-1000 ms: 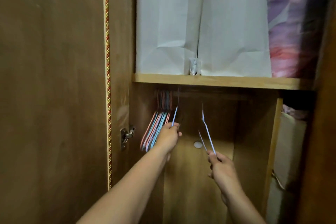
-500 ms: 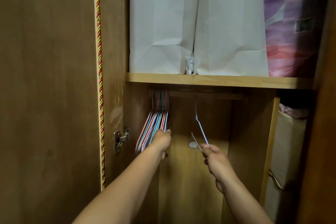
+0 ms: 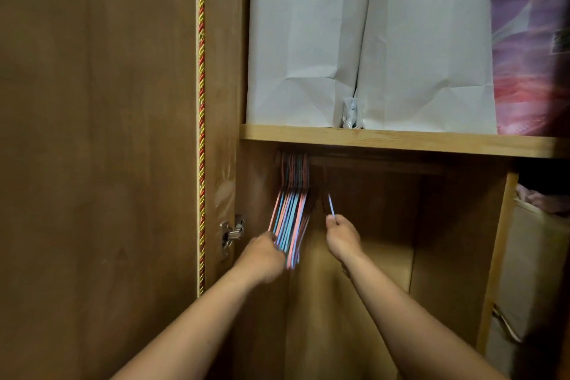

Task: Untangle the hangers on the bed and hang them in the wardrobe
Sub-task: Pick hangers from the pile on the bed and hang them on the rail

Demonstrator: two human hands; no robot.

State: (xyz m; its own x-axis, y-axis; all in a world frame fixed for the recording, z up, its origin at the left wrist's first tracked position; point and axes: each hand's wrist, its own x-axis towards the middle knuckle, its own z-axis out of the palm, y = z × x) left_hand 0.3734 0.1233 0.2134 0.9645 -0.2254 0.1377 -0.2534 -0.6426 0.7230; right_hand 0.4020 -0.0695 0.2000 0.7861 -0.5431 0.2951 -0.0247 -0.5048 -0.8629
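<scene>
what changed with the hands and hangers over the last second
The right hand carried its blue hanger leftward, close beside the bunch of pink and blue hangers on the rail, and keeps pinching it. The left hand let go of the single hanger it held and dropped to the bunch's lower ends, touching them. The white paper bags on the shelf stayed put.

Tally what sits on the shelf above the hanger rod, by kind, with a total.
White paper bags: 2
Small clear packet between the bags: 1
Purple and pink bundle, partly cut off at the right edge: 1
Total: 4
</scene>
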